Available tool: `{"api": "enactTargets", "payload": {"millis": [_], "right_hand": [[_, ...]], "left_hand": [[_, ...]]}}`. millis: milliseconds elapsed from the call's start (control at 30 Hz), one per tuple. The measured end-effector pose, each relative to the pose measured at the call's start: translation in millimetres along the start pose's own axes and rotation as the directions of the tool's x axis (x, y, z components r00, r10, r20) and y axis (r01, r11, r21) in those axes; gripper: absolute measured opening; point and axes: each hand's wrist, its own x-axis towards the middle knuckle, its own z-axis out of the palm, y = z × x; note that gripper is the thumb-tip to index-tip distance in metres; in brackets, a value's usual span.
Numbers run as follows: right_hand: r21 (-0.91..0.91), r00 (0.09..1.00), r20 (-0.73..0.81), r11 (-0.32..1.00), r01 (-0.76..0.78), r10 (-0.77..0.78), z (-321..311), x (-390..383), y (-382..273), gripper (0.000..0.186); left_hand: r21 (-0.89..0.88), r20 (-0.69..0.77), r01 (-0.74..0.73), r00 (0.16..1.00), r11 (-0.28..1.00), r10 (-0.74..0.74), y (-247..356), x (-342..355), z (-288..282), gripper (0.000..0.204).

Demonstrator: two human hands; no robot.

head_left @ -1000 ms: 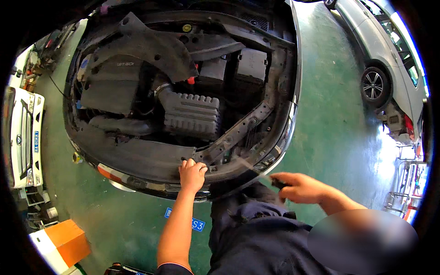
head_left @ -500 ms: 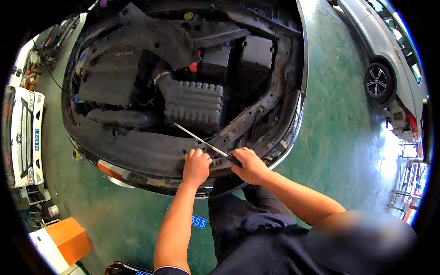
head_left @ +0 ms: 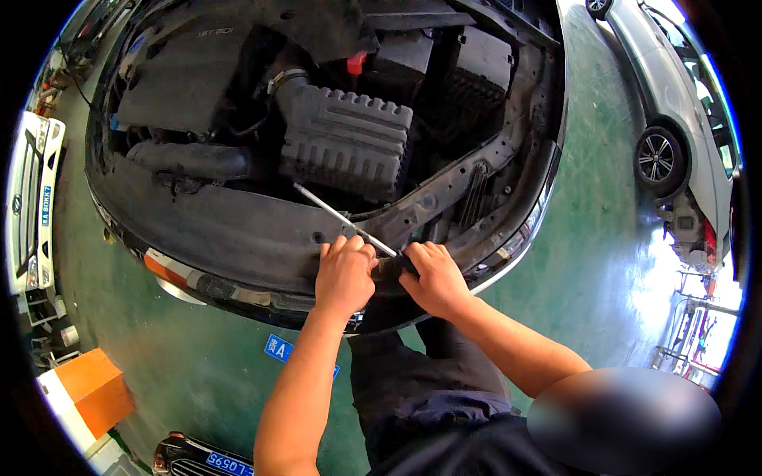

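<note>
A long thin metal rod with a dark handle lies diagonally over the front edge of an open engine bay. My right hand is closed round its handle on the bumper side. Just left of it, my left hand has its fingers curled down onto the edge of a black plastic front panel; what is under those fingertips is hidden. Beyond the rod sit a ribbed plastic air box and a metal crossmember with holes.
A silver car stands on the right over the green floor. A white vehicle front is at the left, an orange-topped box at lower left, a dark car along the bottom edge.
My right hand has swung in from the right to beside my left hand, bringing the rod across the panel. The view has shifted, so the engine bay sits higher in the picture.
</note>
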Motion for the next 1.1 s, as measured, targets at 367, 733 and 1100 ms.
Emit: {"api": "enactTargets", "payload": {"millis": [367, 733, 1100], "right_hand": [[0.189, 0.993, 0.117, 0.981, -0.04, 0.018, -18, -2, -1, 0.048], [0.287, 0.9, 0.056, 0.856, -0.429, 0.432, -75, -47, 4, 0.036], [0.327, 0.857, 0.09, 0.798, -0.506, 0.507, -39, -31, -50, 0.024]], "left_hand": [[-0.028, 0.009, 0.01, 1.0, 1.0, -0.01, -7, -5, 0, 0.014], [-0.416, -0.541, 0.171, 0.743, 0.893, -0.394, -24, -75, -48, 0.006], [-0.622, -0.324, 0.291, 0.75, 0.727, -0.577, -93, -103, -93, 0.012]]}}
